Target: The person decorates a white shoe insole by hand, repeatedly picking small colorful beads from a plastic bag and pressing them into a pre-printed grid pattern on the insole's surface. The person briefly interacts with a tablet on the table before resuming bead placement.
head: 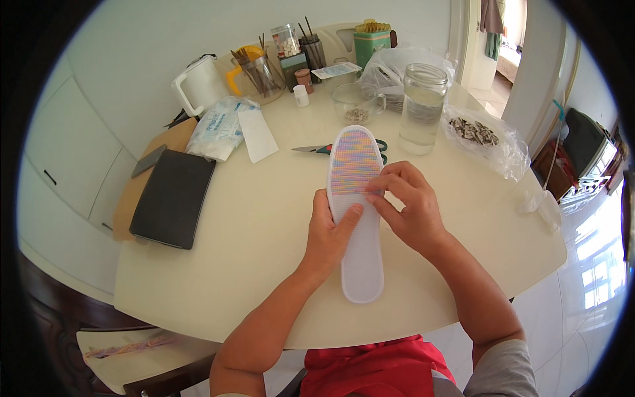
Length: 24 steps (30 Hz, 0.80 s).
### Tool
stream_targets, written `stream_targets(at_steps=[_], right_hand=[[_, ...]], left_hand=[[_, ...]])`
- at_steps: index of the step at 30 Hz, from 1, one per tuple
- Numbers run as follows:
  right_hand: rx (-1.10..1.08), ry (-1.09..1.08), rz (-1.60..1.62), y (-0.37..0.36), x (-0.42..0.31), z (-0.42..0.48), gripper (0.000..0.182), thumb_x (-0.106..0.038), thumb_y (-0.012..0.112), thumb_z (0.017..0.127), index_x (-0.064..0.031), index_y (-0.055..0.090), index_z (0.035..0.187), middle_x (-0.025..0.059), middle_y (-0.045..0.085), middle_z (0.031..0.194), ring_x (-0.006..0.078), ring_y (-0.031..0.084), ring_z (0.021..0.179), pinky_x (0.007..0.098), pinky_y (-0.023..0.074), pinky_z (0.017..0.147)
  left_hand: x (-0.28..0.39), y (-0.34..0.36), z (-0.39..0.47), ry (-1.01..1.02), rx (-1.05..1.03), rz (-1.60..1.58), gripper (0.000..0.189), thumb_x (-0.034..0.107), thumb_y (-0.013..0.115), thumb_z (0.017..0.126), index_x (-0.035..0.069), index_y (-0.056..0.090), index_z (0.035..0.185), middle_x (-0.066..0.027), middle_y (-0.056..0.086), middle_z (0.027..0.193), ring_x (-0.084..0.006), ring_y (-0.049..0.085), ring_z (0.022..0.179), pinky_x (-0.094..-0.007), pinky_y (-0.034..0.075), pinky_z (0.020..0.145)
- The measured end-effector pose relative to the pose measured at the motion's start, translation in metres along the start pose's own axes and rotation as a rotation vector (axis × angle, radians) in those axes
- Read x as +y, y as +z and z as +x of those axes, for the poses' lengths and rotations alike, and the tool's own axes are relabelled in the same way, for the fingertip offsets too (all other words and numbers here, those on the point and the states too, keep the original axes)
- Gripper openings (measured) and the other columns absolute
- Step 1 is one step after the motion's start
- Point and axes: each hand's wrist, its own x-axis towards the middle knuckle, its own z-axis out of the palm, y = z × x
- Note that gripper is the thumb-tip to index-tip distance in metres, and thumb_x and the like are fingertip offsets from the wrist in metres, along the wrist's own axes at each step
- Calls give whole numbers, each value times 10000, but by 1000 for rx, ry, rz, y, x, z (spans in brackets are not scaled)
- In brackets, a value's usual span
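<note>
A white shoe insole [363, 248] with multicoloured stitching over its toe half is held upright in view above the cream table. My left hand [330, 233] grips its left edge, thumb lying on the plain white mesh. The thumb and index finger of my right hand [404, 203] are pinched together at the insole's right side, by the lower border of the stitching. Whether they hold a needle or thread is too small to tell. Behind the toe end lie scissors [317, 148] with dark green and red handles, partly hidden by the insole.
At the left lie a black folder-like item [173, 198], a plastic packet [221, 129] and white paper [258, 136]. A water-filled glass jar [422, 111], a glass cup [354, 101] and a bag of sunflower seeds [474, 133] stand beyond the hands. Multicoloured yarn [129, 347] rests on a chair.
</note>
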Motion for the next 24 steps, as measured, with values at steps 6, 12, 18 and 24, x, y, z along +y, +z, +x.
stream_targets(at_steps=[6,12,18,24], right_hand=[[50,-112,-73,3,-2,-1,125,-2,667,701,-71,613,789,73,561,851,241,551,795,328,472,653],[294,277,700,-34,-11,19,12,-62,533,871,-56,534,861,84,584,900,164,582,783,255,466,607],[649,550,1278,-109,89,8,122,-75,456,906,-17,487,803,81,554,761,139,551,666,306,538,714],[1291,189,183,-152,96,7,129,-94,477,901,20,460,843,67,527,695,138,530,671,271,476,683]], left_hand=[[6,1,1,-17,-49,1,295,100,589,856,35,405,1078,-72,536,1022,-111,543,889,-269,478,764],[-8,-26,15,8,132,82,317,71,601,839,31,414,1091,-74,537,1046,-127,530,924,-270,446,808],[-5,-28,19,118,174,48,290,87,594,846,30,416,1067,-81,551,1015,-124,543,901,-268,458,784],[-3,-28,18,47,217,53,314,74,597,841,31,410,1089,-81,547,1035,-132,543,918,-275,459,803]])
